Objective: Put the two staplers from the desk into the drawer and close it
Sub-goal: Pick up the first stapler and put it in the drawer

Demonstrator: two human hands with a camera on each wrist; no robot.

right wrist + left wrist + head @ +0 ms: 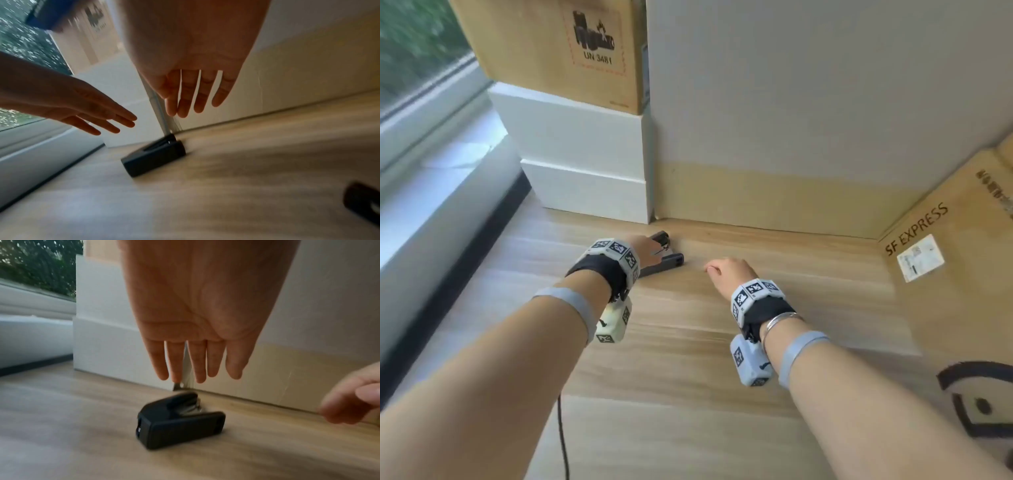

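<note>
One black stapler point(666, 258) lies on its side on the wooden desk point(688, 342), near the back corner, its two arms spread in a V. My left hand point(649, 250) hovers just above it with straight fingers, not touching; the left wrist view shows the stapler point(180, 421) below the left hand point(197, 363). My right hand point(726, 270) is a short way to the stapler's right, fingers relaxed and holding nothing. In the right wrist view, the right hand point(191, 97) hangs above and behind the stapler point(154, 155). No drawer is in view.
White boxes point(578, 150) with a cardboard box point(558, 51) on top stand at the back left. A grey partition point(808, 102) closes the back. An SF EXPRESS carton point(945, 260) blocks the right. A blurred dark object point(976, 401) lies front right. A window sill point(431, 171) runs along the left.
</note>
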